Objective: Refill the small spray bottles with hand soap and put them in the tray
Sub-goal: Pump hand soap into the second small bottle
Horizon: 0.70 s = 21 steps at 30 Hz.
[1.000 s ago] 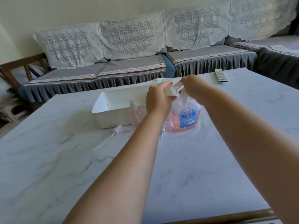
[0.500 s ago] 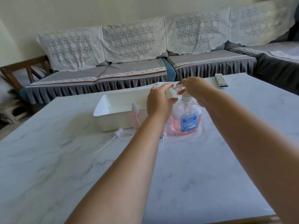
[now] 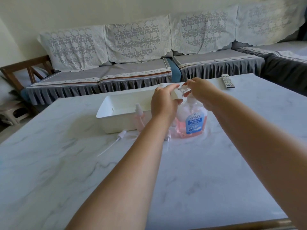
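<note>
A pink hand soap bottle (image 3: 192, 121) with a blue label stands on the marble table, just right of the white tray (image 3: 114, 117). My left hand (image 3: 163, 103) holds a small clear spray bottle (image 3: 177, 94) up at the pump's spout. My right hand (image 3: 201, 92) rests on the pump head, fingers curled over it. A small pink spray bottle (image 3: 138, 116) with its cap on stands against the tray's front wall. A loose spray head with a long tube (image 3: 116, 140) lies on the table left of my left arm. Another spray head (image 3: 167, 138) shows beside my left forearm.
A remote control (image 3: 228, 81) lies at the table's far right. A grey sofa with lace covers (image 3: 132, 52) runs behind the table. A wooden chair (image 3: 25, 70) and a low stool (image 3: 11, 112) stand at the left.
Both hands stay at the pump with the small bottle; the camera has tilted slightly, so the scene sits lower in the frame.
</note>
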Tool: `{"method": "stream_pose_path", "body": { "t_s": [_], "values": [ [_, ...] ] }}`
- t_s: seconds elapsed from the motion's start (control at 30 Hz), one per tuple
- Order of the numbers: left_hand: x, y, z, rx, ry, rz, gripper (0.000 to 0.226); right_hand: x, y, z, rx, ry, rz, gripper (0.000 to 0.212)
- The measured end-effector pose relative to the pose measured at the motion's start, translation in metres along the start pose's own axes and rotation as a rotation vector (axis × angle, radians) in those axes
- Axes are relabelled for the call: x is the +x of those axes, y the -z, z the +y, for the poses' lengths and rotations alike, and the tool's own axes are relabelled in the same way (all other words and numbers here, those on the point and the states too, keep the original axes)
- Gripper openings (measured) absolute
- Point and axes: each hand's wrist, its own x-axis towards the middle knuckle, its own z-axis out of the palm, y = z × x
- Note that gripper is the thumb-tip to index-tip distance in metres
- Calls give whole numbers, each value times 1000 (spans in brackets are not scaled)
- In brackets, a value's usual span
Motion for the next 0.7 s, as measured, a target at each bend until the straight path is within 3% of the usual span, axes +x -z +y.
{"method": "stream_pose_path", "body": {
  "t_s": [0.17, 0.37, 0.63, 0.7],
  "values": [
    [0, 0, 0, -14, 7, -3, 58, 6, 1, -2, -31, -10, -27, 38],
    [-6, -3, -3, 14, 23, -14, 53, 1, -14, 15, -178, 36, 64, 37],
    [-4, 0, 4, -5, 13, -4, 56, 4, -2, 5, 21, -41, 45, 37],
    [-5, 0, 6, -15, 10, 2, 56, 7, 6, -1, -26, -38, 5, 37]
  ]
}}
